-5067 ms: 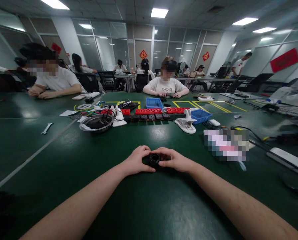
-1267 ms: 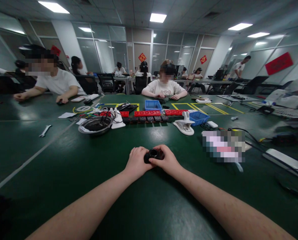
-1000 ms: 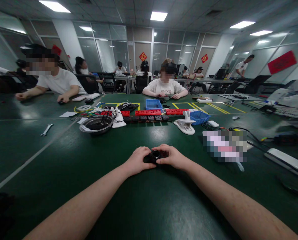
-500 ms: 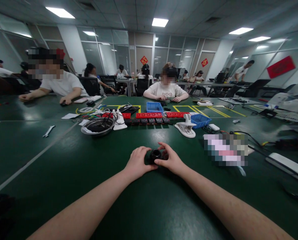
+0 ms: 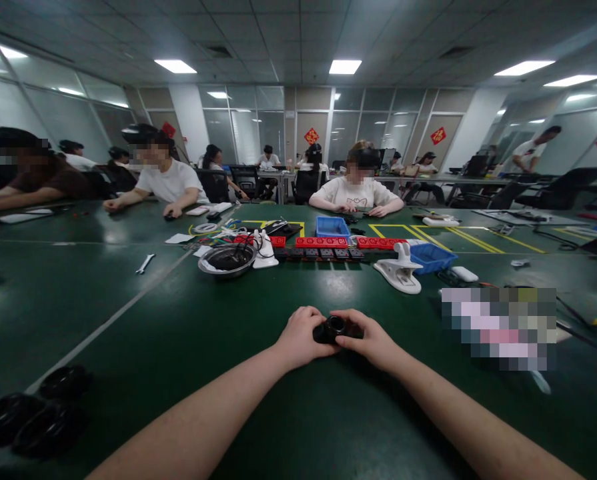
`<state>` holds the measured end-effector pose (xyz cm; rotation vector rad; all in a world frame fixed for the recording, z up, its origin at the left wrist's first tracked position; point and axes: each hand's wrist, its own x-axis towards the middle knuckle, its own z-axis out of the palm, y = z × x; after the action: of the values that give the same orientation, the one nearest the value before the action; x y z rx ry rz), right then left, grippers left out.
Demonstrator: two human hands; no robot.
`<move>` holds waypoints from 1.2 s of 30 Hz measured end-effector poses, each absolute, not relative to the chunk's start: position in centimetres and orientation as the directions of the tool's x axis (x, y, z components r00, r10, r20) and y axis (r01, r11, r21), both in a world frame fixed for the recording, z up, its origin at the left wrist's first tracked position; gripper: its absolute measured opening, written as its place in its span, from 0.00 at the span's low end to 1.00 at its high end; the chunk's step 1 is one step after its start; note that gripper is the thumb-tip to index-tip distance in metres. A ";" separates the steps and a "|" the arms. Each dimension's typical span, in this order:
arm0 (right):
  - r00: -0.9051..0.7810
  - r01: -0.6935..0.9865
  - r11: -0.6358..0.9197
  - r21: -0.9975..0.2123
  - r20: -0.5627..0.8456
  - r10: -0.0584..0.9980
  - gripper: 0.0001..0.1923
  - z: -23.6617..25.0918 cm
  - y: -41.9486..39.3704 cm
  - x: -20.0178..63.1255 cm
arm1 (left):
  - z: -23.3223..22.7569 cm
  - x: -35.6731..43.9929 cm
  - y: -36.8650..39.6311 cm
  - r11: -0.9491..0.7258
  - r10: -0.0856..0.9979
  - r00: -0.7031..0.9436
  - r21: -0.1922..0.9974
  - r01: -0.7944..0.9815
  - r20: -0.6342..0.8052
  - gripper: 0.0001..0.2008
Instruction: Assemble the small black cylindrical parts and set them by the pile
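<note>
Between my two hands, just above or on the green table point(image 5: 258, 427), is a glossy black part point(image 5: 335, 325) with a round opening facing up. My left hand point(image 5: 303, 339) has its fingers and thumb closed round the part's left side. On the other side, my right hand point(image 5: 373, 340) grips it with the thumb in front and the index finger behind. Much of the part is hidden by the fingers, so its exact kind cannot be made out. Several similar black ring-like parts point(image 5: 48, 430) lie at the lower left, somewhat blurred.
Beyond my hands stand a metal bowl point(image 5: 228, 272) with black contents, red and black socket strips point(image 5: 321, 242), a white clip stand point(image 5: 399, 273) and blue bins point(image 5: 431, 259). A wrench point(image 5: 145, 264) lies to the left. A blurred-out object point(image 5: 498, 327) is at right. Co-workers sit across the table.
The view has swung left, bringing more black parts into sight at the lower left. My left hand has closed in on the black part, which my right hand keeps holding.
</note>
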<state>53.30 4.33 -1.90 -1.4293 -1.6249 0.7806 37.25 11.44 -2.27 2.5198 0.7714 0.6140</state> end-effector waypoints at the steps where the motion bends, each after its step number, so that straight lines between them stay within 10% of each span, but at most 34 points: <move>1: -0.078 0.436 0.169 -0.884 0.149 0.986 0.22 -1.8 4.3 53.7 | -2.1 37.1 11.5 -0.764 0.575 0.769 0.520 0.383 0.278 0.18; 11: -0.101 0.403 0.184 -0.897 0.156 0.983 0.23 -2.4 4.2 54.1 | -2.0 36.9 11.4 -0.800 0.521 0.807 0.487 0.349 0.278 0.17; 19: 0.067 0.523 0.170 -0.835 0.239 0.969 0.33 -2.7 4.2 53.2 | -2.3 37.4 10.5 -0.722 0.677 0.667 0.452 0.523 0.311 0.28; 27: 0.243 0.657 0.054 -0.752 0.279 0.929 0.18 -2.7 4.2 51.1 | -2.8 38.1 10.2 -0.708 0.704 0.630 0.401 0.582 0.328 0.16; 36: -0.096 0.546 0.209 -0.811 0.187 0.978 0.21 -1.0 3.8 53.4 | -2.4 37.1 11.6 -0.777 0.549 0.795 0.508 0.372 0.258 0.21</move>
<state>53.38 3.84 -1.04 -1.4310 -1.7455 0.7393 37.09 11.57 -2.36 2.5455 0.6907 0.5526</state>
